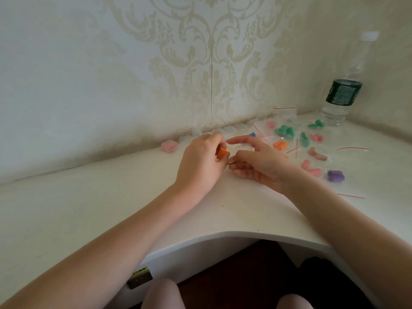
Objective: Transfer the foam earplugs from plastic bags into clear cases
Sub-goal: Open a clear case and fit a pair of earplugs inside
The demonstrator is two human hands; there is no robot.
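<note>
My left hand (199,161) pinches orange foam earplugs (222,153) above the white desk (111,208). My right hand (258,163) sits close beside it, fingers curled round a clear, hard-to-see piece, apparently a clear case (244,149). A row of clear cases (225,130) lines the wall behind the hands; a case with pink earplugs (169,145) sits at its left end. Small bags with green earplugs (285,131), orange earplugs (279,144), pink earplugs (316,154) and purple earplugs (336,175) lie to the right.
A plastic water bottle (341,99) with a dark label stands in the back right corner. Empty bags with red seal strips (353,148) lie around the right side. The desk's curved front edge (223,234) runs above my knees.
</note>
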